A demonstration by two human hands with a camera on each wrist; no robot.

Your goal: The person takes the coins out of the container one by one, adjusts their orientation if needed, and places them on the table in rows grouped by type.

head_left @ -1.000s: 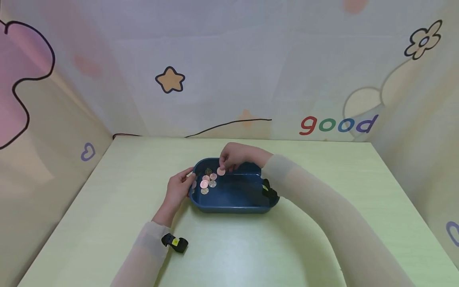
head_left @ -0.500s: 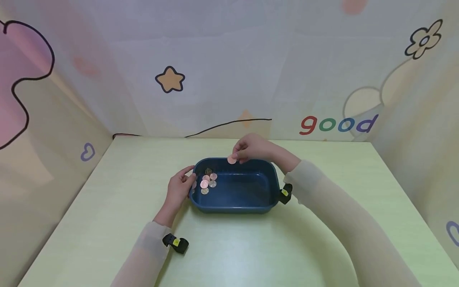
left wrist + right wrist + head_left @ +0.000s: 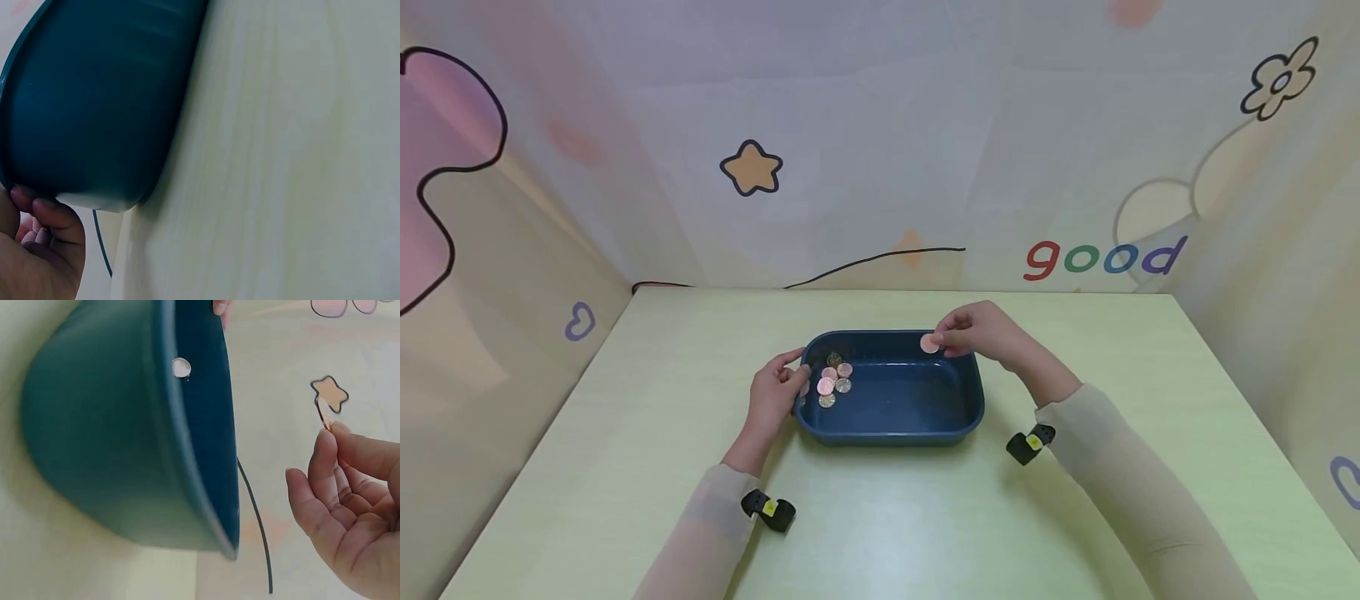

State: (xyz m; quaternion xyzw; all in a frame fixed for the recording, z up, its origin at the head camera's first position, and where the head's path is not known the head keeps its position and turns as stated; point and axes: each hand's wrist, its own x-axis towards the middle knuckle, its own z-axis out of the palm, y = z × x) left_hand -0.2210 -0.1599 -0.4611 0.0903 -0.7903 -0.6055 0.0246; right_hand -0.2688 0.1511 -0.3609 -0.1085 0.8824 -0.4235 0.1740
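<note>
A dark blue tray (image 3: pixel 910 437) with rounded corners and raised walls stands on the table. My left hand (image 3: pixel 772 392) grips its left wall, thumb over the rim and fingers outside; the left wrist view shows the fingers (image 3: pixel 56 215) against the wall. Several coins (image 3: pixel 827 385), copper-coloured and silvery, lie in the tray's left end near that thumb. Between thumb and forefinger my right hand (image 3: pixel 988 331) pinches one copper-coloured coin (image 3: pixel 929 343), over the tray's back right corner. In the right wrist view the pinched coin (image 3: pixel 323 412) is seen nearly edge-on, apart from the tray.
The pale wooden table (image 3: pixel 880 517) extends around the tray on all sides. A printed cloth (image 3: pixel 880 150) with a star, a flower and the word "good" hangs behind it. Black wrist cameras sit on both sleeves, the right one (image 3: pixel 1030 444) beside the tray's right end.
My right hand has lifted the pinched coin from beside the coins at the left and carried it rightward along the tray's back side. My left hand and the tray stay in place.
</note>
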